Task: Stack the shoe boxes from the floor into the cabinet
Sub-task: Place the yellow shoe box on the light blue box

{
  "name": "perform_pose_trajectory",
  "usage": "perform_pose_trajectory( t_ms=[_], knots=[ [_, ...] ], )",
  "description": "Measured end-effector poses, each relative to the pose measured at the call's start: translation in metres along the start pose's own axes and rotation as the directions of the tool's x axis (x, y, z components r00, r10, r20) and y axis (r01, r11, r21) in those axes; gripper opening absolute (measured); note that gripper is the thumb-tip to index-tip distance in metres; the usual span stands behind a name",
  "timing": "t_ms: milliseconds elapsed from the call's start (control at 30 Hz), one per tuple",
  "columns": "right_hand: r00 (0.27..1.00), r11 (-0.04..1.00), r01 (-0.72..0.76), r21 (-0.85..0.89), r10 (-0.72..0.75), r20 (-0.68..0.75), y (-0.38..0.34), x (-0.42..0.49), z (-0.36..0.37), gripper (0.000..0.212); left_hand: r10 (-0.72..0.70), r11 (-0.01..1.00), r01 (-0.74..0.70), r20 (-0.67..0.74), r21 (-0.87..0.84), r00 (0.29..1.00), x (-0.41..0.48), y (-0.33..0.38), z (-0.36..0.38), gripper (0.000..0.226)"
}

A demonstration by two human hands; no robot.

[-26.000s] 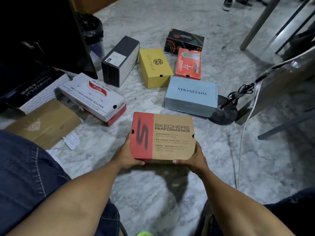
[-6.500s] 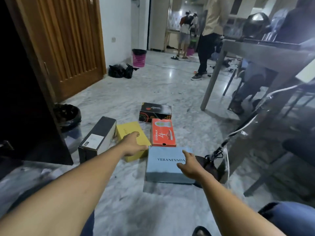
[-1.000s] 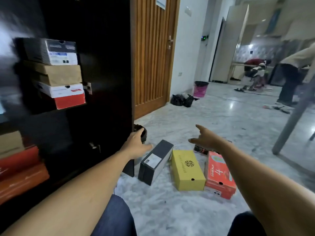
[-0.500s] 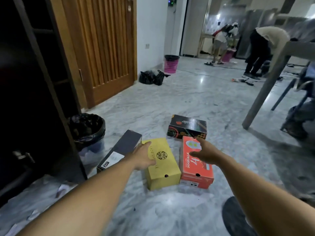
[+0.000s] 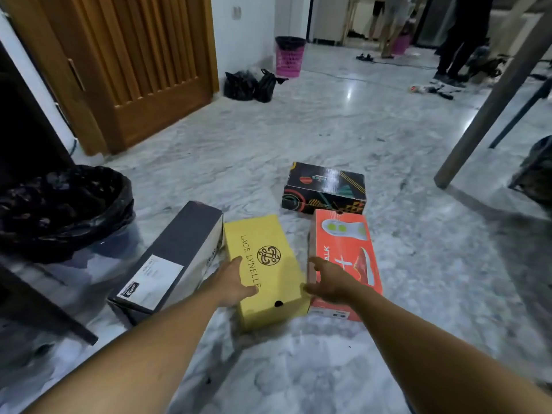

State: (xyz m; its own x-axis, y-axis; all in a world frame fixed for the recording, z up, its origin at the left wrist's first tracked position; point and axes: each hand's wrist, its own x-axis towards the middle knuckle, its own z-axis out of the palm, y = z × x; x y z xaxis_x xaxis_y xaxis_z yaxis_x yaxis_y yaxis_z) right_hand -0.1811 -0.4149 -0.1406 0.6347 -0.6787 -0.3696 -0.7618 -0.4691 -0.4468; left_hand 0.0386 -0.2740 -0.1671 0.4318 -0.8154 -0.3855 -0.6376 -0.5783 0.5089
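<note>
A yellow shoe box [image 5: 270, 252] marked LACE LYNELLE lies on the marble floor in front of me. My left hand [image 5: 234, 282] rests on its left side, thumb laid over the lid. My right hand [image 5: 327, 280] is at its right side with fingers spread, over the gap to the red-orange box [image 5: 349, 249]. A dark grey box [image 5: 176, 255] with a white label lies to the left. A black patterned box [image 5: 324, 188] sits farther back. The dark cabinet [image 5: 27, 130] stands at the left edge; its shelves are out of view.
A bin lined with a black bag [image 5: 59, 204] stands left of the boxes, by the cabinet. A wooden door [image 5: 134, 61] is behind it. A table leg [image 5: 484, 109] slants down at the right. People stand far back by a pink basket [image 5: 289, 59].
My head has dipped toward the floor. Both hands have come down and closed in on the yellow box, the left now on its lid edge, the right at its other side.
</note>
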Motion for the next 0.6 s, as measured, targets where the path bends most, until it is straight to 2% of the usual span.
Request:
perform_pose_trajectory(
  t_ms=[133, 300, 433, 600],
  knots=[
    [0.999, 1.000, 0.009, 0.029, -0.011, 0.051, -0.002, 0.013, 0.020, 0.085, -0.040, 0.996, 0.046, 0.077, -0.082, 0.996, 0.014, -0.007, 0.023, 0.116],
    [0.997, 1.000, -0.005, 0.024, 0.004, 0.072, -0.006, 0.020, 0.033, 0.093, -0.035, 0.991, 0.046, 0.091, -0.129, 0.995, 0.020, -0.006, 0.035, 0.070],
    [0.994, 0.998, -0.043, 0.050, 0.038, 0.098, -0.003, 0.020, 0.033, 0.096, -0.043, 0.999, 0.039, 0.153, 0.025, 0.987, 0.012, -0.006, 0.034, 0.070],
    [0.990, 0.998, -0.067, 0.001, 0.066, 0.123, 0.009, 0.010, 0.027, 0.095, 0.051, 0.964, -0.103, 0.208, 0.247, 0.977, -0.013, -0.007, 0.040, 0.058]
  ],
)
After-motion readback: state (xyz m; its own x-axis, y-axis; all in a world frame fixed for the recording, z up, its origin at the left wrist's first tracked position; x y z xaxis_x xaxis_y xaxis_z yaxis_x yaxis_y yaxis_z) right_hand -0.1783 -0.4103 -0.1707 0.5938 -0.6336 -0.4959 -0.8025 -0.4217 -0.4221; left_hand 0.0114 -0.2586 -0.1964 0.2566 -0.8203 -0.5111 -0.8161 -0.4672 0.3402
